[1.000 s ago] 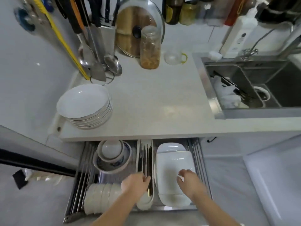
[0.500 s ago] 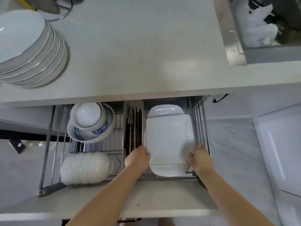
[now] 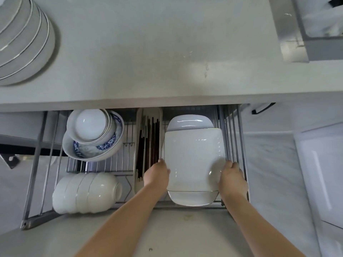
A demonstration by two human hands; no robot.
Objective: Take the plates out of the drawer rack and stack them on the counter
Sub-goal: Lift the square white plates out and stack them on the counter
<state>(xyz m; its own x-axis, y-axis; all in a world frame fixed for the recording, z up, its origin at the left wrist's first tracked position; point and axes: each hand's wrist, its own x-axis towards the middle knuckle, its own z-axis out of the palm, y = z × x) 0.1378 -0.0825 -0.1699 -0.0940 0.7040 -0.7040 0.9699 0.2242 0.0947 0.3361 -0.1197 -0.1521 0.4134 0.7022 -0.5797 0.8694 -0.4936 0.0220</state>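
The person has both hands down in the open drawer rack. The left hand holds the left edge of a white square plate, with its fingers curled round the rim. The right hand grips the right edge of the same plate. The plate sits in the right part of the rack, on top of other white plates that peek out above and below it. Just left of the plates is a long tray of dark chopsticks. Farther left are a blue and white bowl with smaller bowls inside, and a row of white bowls lying on their side. Up on the counter, at the far left, stands a stack of round white plates.
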